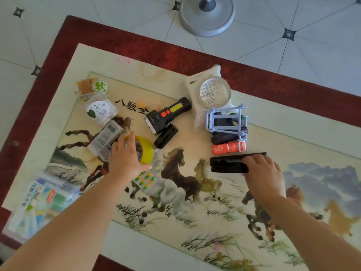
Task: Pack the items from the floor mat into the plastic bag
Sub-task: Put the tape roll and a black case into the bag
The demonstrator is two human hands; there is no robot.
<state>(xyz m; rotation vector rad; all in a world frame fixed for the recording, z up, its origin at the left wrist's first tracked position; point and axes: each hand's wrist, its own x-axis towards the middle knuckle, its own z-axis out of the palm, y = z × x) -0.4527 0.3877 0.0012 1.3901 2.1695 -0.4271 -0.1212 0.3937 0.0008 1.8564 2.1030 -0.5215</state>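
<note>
- Nearby, open floor mat (195, 241) lies between your forearms, and the items crowd its far half, up to the red border.
- Your right hand (263, 173) grips the right end of the black case (226, 164), fingers curled over its far edge, thumb at the near edge.
- The case lies flat, long axis left to right, just beside the orange roll (228, 148).
- Your left hand (125, 159) rests on the yellow tape roll (147, 151), fingers straight, gripping nothing.
</note>
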